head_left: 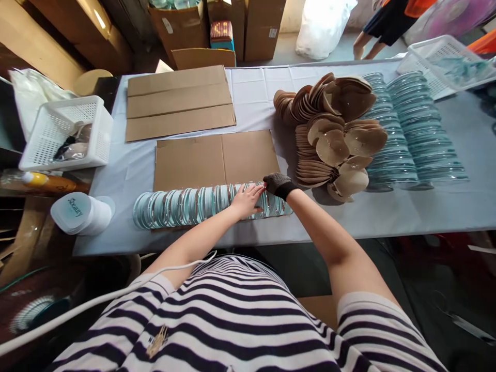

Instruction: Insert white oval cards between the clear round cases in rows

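Observation:
A long row of clear and pale teal round plastic pieces [186,207], standing on edge and packed face to face, lies along the near edge of a cardboard sheet [217,157]. Bare and with fingers stretched out, my left hand [247,201] rests on top of the row, right of its middle. My right hand [278,185], in a dark glove, is at the row's right part, close to my left fingertips. Its fingers are bent together, with a small red spot at their tips; what they pinch, if anything, is hidden.
Stacks of brown cup-shaped pieces [333,147] stand right of the sheet, beside two teal rows [426,129]. Another folded cardboard [180,103] lies behind. White baskets [98,132] flank the table, with a white tub-like stack [83,213] at left. A person [387,26] is beyond.

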The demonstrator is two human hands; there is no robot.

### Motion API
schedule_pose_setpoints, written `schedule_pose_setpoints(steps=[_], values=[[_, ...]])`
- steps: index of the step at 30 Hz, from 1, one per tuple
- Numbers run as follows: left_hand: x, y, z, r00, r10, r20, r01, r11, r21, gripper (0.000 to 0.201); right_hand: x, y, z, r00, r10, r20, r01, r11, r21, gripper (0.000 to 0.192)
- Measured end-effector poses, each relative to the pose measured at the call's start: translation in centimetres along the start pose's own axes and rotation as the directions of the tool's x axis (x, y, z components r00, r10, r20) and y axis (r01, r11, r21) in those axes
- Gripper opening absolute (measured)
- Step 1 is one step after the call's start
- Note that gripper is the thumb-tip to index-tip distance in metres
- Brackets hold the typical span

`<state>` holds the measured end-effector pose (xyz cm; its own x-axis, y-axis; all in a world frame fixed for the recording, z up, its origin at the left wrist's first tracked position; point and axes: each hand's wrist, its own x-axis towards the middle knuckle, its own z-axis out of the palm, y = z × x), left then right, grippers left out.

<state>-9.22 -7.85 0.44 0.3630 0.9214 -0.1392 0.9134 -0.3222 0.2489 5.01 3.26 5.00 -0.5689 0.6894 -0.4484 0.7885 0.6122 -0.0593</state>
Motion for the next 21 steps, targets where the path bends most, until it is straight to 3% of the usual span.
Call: schedule_pose_setpoints(steps=[3,8,11,14,18,19,21], values=[[0.1,0.2,-0.2,1.0,-0.014,0.005,0.014,1.0,-0.02,0.079,-4.9,0.3,4.7,0.995,-0.018,-0.094,0.021,0.999,0.034,0.031],[-0.1,0.3,-0.3,1.0,-0.012,0.018,0.013,1.0,-0.012,0.079,-9.4,-1.4,14.7,0.996,0.053,-0.075,-0.046,0.995,0.091,0.038],[0.0,0.4,-0.5,0.999,-0.016,0.029,0.016,1.0,-0.018,0.078,-10.1,-2.0,16.7,0.993,0.099,-0.066,-0.092,0.991,0.099,0.038],[1.0,0.8,-1.0,1.0,-0.009,0.026,0.009,1.0,-0.01,0.078,-10.2,-0.3,14.3,0.992,0.065,-0.107,-0.052,0.992,0.118,0.035],[3.4,1.8,-0.9,0.992,0.126,0.013,-0.126,0.992,0.011,0.086,-6.9,3.8,6.4,0.928,0.248,-0.277,-0.218,0.967,0.133,0.039],[4.0,2.1,-0.7,0.988,0.151,0.026,-0.151,0.988,0.015,0.086,-5.3,4.5,4.4,0.936,0.258,-0.238,-0.237,0.965,0.112,0.04],[4.7,2.4,-0.3,0.985,0.166,0.048,-0.167,0.986,0.026,0.086,-1.7,5.1,1.0,0.975,0.221,-0.004,-0.221,0.975,0.008,0.037]])
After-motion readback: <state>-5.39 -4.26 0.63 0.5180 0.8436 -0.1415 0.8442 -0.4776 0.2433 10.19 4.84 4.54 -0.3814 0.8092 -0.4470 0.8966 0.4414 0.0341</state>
